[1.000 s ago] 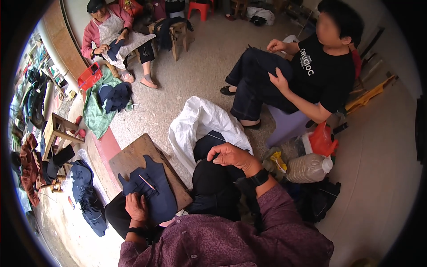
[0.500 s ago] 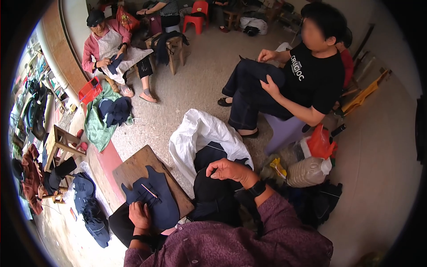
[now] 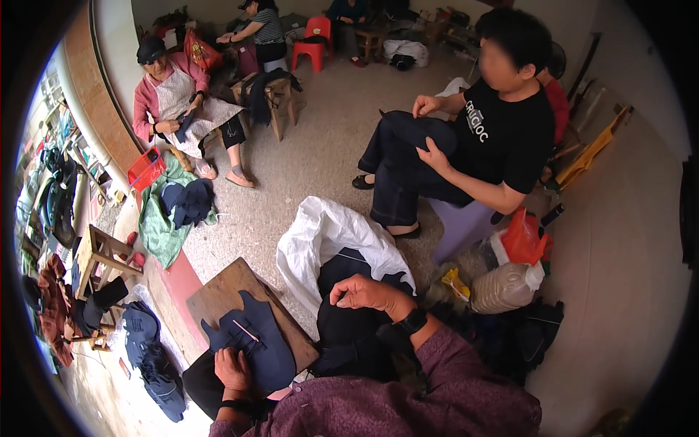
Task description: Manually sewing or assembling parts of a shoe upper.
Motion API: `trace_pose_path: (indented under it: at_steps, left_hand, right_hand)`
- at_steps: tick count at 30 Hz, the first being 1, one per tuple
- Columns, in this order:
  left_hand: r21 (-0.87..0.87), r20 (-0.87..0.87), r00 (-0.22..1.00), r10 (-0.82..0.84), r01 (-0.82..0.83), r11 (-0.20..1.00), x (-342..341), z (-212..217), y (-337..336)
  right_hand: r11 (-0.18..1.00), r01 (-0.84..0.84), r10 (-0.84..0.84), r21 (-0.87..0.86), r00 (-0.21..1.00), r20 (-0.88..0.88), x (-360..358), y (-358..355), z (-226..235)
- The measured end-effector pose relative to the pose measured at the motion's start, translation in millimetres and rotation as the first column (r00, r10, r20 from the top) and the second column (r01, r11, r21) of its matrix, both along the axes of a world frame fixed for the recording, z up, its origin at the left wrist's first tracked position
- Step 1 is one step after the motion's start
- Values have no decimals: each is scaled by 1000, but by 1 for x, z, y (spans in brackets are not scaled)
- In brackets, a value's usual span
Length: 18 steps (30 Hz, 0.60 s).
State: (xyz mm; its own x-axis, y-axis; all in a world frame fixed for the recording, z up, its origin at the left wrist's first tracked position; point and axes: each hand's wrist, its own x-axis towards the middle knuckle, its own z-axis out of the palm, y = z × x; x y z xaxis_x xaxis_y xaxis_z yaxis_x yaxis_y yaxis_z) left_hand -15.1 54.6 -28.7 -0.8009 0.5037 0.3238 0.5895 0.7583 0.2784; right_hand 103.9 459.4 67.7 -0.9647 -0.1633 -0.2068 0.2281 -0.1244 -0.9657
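Observation:
A navy cloth piece (image 3: pixel 263 348) with a notched edge lies on a wooden board (image 3: pixel 218 282) across my lap. My left hand (image 3: pixel 233 370) rests at its near left edge, fingers bent together and gripping the cloth. On the piece lies a thin pale stick (image 3: pixel 246 331), with dark thread or cord beside it. My right hand (image 3: pixel 362 293) is raised over the black cloth (image 3: pixel 346 331) to the right of the board. Its thumb and forefinger are pinched together; anything between them is too small to make out.
Beyond my lap stands a white sack (image 3: pixel 309 226) with dark cloth inside. A person in black (image 3: pixel 502 138) sits on a purple stool (image 3: pixel 466 222) at the right, near a large plastic bottle (image 3: pixel 506 285). Navy caps (image 3: pixel 142 328) lie at the left. Another person (image 3: pixel 178 102) sits at the far left.
The whole view has shifted slightly, so the board and sack appear lower. My right hand stays pinched, now slightly lower and farther left in the picture. My left hand remains on the cloth.

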Motion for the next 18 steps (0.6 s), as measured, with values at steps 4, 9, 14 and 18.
trace_pose_path:
  at_steps: [4, 9, 14, 18]
  left_hand:
    - [6, -17, 1000, -15, 15, 1000, -1, 2, 1]
    - [24, -25, 999, -24, 25, 999, -2, 1, 3]
    - [-5, -17, 1000, -11, 11, 1000, -1, 2, -1]
    - [22, -17, 999, -35, 36, 999, -6, -3, 5]
  right_hand:
    - [931, 350, -318, 101, 916, -246, -9, 43, 19]
    - [688, 725, -714, -27, 670, -204, -35, 188, 87]
    - [543, 724, -558, 425, 689, -462, -71, 278, 127]
    - [91, 824, 146, 559, 544, -826, -62, 375, 72]
